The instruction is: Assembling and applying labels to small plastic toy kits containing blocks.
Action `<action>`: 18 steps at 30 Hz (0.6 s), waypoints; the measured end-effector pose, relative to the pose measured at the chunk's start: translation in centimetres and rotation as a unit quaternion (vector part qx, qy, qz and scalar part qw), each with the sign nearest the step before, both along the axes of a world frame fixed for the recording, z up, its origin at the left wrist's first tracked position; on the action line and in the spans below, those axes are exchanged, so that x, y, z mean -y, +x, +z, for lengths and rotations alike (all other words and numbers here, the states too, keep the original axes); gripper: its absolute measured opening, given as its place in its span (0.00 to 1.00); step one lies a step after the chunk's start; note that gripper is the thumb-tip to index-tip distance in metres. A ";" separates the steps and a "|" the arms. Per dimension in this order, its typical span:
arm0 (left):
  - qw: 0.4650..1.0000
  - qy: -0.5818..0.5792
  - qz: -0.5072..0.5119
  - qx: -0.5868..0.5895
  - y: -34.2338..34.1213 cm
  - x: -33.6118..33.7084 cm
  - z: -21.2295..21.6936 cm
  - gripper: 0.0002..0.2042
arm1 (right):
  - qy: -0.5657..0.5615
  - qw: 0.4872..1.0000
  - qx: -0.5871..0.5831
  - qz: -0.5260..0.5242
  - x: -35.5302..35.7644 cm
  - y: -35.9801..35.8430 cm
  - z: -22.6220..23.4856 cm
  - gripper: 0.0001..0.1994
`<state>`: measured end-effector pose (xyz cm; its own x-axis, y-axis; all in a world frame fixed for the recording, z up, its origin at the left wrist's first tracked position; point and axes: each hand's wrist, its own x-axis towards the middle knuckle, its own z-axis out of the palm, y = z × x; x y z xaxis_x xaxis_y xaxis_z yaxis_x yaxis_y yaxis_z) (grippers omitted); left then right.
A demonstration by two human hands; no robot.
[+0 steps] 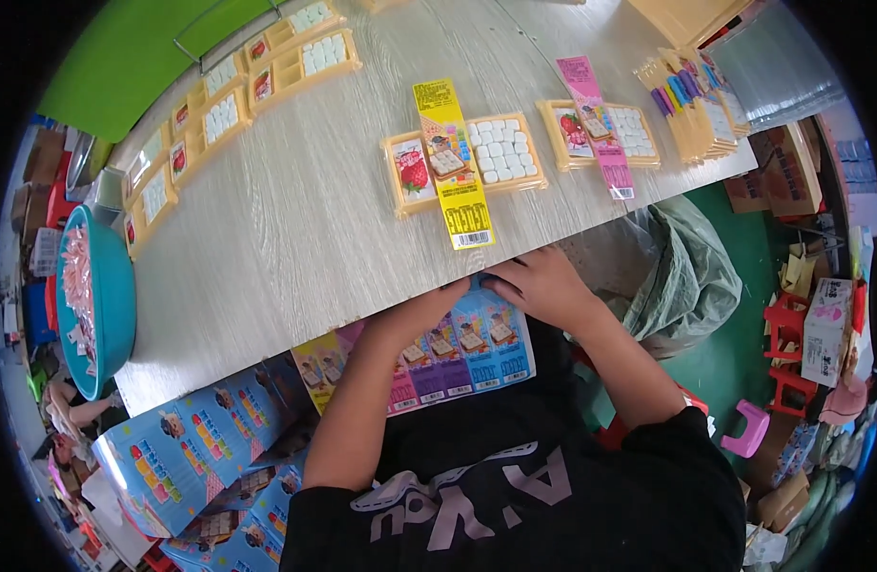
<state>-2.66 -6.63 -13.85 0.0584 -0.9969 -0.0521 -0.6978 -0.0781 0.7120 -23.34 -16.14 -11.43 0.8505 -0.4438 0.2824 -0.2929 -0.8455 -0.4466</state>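
A sheet of colourful printed label strips [472,357] lies across my lap, just below the table's front edge. My left hand [424,313] is closed on its upper part, the thumb pressing near a blue strip. Close beside it, my right hand [543,286] has bent fingers gripping the same sheet; some fingertips are hidden by the table edge. On the table ahead, a yellow strip [453,162] lies across a tray of white marshmallow-like pieces [503,150] with a strawberry packet [414,173]. To its right, a pink strip [596,124] crosses a similar tray [637,132].
More filled trays [224,116] line the table's far left. A teal basin [112,315] of small pink packets stands at the left edge. Stacked packs with coloured sticks [691,105] sit at right. A plastic bag [682,276] hangs beside my right arm; blue printed boxes [186,443] are lower left.
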 end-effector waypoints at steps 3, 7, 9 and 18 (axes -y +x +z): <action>0.999 -0.037 0.019 -0.016 -0.1 0.1 -0.6 0.21 | -0.055 0.998 -0.001 -0.002 -0.2 0.3 0.4 0.16; 0.999 -0.045 0.021 0.005 -0.5 0.0 -1.1 0.21 | -0.058 0.998 -0.015 -0.006 -0.6 0.0 0.2 0.16; 0.999 -0.031 0.021 -0.010 -0.5 0.1 -1.0 0.22 | -0.057 0.998 -0.013 -0.004 -0.8 0.2 0.2 0.15; 0.986 0.143 0.034 -0.079 0.6 0.8 -0.9 0.34 | -0.080 0.996 -0.003 -0.042 -0.9 0.7 -0.1 0.16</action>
<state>-2.07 -7.41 -14.72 0.0935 -0.9345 -0.3436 -0.5656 -0.3338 0.7541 -22.61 -15.28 -11.49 0.8143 -0.4633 0.3496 -0.3681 -0.8780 -0.3059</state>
